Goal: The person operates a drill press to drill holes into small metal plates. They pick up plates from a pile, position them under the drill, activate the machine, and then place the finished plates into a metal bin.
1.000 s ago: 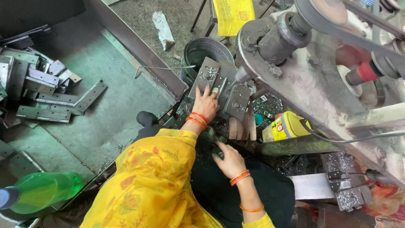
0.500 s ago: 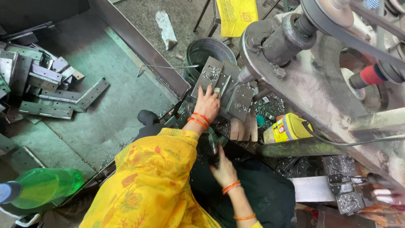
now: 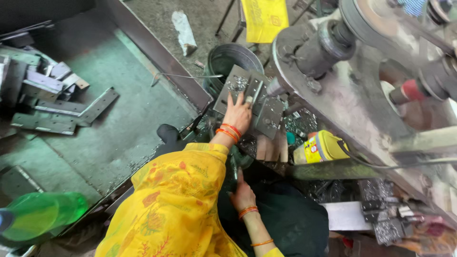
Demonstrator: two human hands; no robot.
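Note:
My left hand (image 3: 237,114), in a yellow sleeve with orange bangles, reaches forward and lies flat with fingers spread on grey metal die plates (image 3: 266,112) under the press machine (image 3: 352,95). Metal shavings lie scattered on the plates. My right hand (image 3: 243,194), also in orange bangles, is low by my lap on dark cloth (image 3: 290,223), its fingers tucked toward the yellow sleeve and a dark green part (image 3: 238,159). Whether it holds anything is hidden.
A dark metal bucket (image 3: 233,59) stands just beyond the die plates. A yellow bottle (image 3: 321,147) lies right of wooden blocks (image 3: 272,148). Grey metal strips (image 3: 52,107) are heaped on the left bench. A green plastic bottle (image 3: 43,214) is at the lower left, small stacked metal parts (image 3: 388,221) at the lower right.
My right hand has drawn back from near the die toward my lap and the yellow sleeve. My left hand stays on the die plates.

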